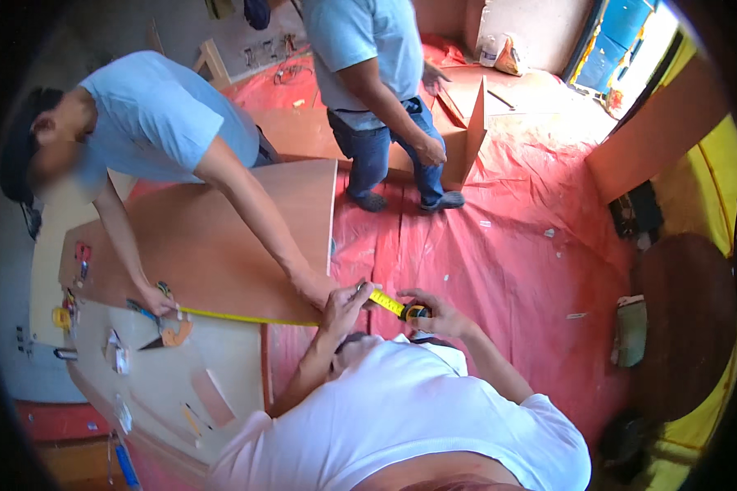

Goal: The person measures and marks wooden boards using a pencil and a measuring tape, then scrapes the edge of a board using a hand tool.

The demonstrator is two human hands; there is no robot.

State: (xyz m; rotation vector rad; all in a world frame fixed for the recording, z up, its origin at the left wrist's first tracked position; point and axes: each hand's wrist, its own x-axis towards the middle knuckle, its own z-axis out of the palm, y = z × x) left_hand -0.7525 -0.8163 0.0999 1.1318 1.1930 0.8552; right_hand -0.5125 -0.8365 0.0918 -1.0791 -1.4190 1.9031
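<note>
In front of my chest I hold a yellow tape measure (418,313). My right hand (440,313) is closed around its dark case. A short length of yellow blade (387,301) runs from the case to my left hand (345,308), whose fingers pinch the blade's free end. Close by on the left, a co-worker in a light blue shirt leans over a large brown board (213,237). A second yellow tape (250,317) lies along the board's near edge, with the co-worker's hand (160,299) at its left end and the other hand by the board's right corner.
A handsaw (165,335), pliers and small tools lie on the pale table (172,385) at left. Another person (377,65) stands beyond, near upright brown panels (475,135). Red sheeting (499,270) covers the floor. A dark round board (686,315) leans at the right.
</note>
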